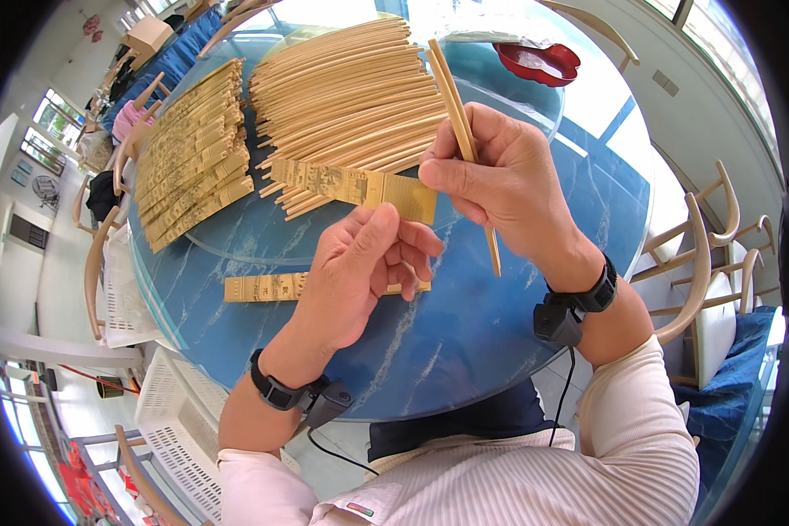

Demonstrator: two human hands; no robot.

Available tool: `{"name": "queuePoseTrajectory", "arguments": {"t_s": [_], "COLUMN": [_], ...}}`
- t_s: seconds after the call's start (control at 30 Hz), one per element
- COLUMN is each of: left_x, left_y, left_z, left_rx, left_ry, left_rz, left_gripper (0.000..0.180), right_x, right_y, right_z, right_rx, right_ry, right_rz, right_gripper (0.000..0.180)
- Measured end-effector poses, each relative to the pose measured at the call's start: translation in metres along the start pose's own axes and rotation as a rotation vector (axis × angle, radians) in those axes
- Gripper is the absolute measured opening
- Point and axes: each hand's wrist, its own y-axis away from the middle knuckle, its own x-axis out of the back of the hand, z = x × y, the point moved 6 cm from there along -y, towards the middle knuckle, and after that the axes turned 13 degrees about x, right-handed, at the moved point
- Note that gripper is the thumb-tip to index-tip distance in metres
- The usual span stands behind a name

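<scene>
Pale striped shirt cloth (500,478) sits closest, below both hands. Ahead of it, the step in hand looks to be bringing a pair of wooden sticks (449,90) and a printed paper sleeve (355,186) together. The next move would seem to call for keeping the sticks side by side and the flat paper steady.

The right hand (500,171) is closed around the sticks, which slant with their far ends rising beyond the fingers. Its thumb meets or overlaps the paper's right end; which, one cannot tell. The left hand (351,267) pinches the sleeve's lower edge under its thumb, other fingers loosely curled.

Beneath the left hand, another printed strip (266,288) lies on the blue tabletop (465,324). Beyond the hands spreads a heap of loose sticks (351,96), with stacked sleeves (193,153) to its left.
</scene>
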Motion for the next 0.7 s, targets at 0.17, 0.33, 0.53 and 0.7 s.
{"name": "queuePoseTrajectory", "arguments": {"t_s": [0.17,0.33,0.53,0.7], "left_x": [0.02,0.032,0.046,0.042], "left_y": [0.007,0.024,0.036,0.039], "left_z": [0.01,0.039,0.05,0.049], "left_rx": [-0.292,-0.61,-0.824,-0.852], "left_ry": [0.08,0.116,0.09,0.026], "left_rz": [0.159,0.168,0.277,0.258], "left_gripper": [0.02,0.015,0.019,0.023], "right_x": [-0.014,-0.021,-0.031,-0.031], "right_y": [0.004,0.013,0.018,0.017], "right_z": [-0.001,-0.009,-0.034,-0.031], "right_rx": [0.022,0.214,0.605,0.577], "right_ry": [0.005,0.135,0.485,0.492], "right_rz": [-0.026,-0.013,-0.061,-0.058], "right_gripper": [0.011,0.01,0.023,0.022]}}
